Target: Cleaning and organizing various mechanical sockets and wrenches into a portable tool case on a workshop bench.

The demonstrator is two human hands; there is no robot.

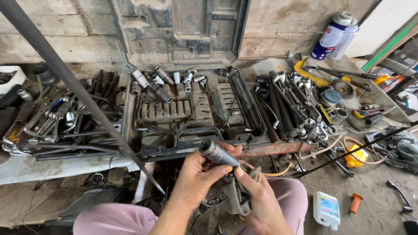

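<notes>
My left hand point(197, 176) grips a dark metal cylinder, a socket-like tool part point(216, 153), held slanted with its open end up and to the left. My right hand point(257, 191) pinches the lower end of that part while also clutching a dirty grey rag point(237, 196) that hangs below. Both hands are above my lap in pink trousers point(109, 222), just in front of an open black tool case point(191, 109) with several sockets inside.
A long dark metal bar point(74, 82) slants across the left. Spanners and wrenches point(56, 122) lie left of the case, more tools point(296, 104) to its right. Spray cans point(335, 35) stand at back right. A white bottle point(326, 209) and orange handle point(355, 202) lie on the floor.
</notes>
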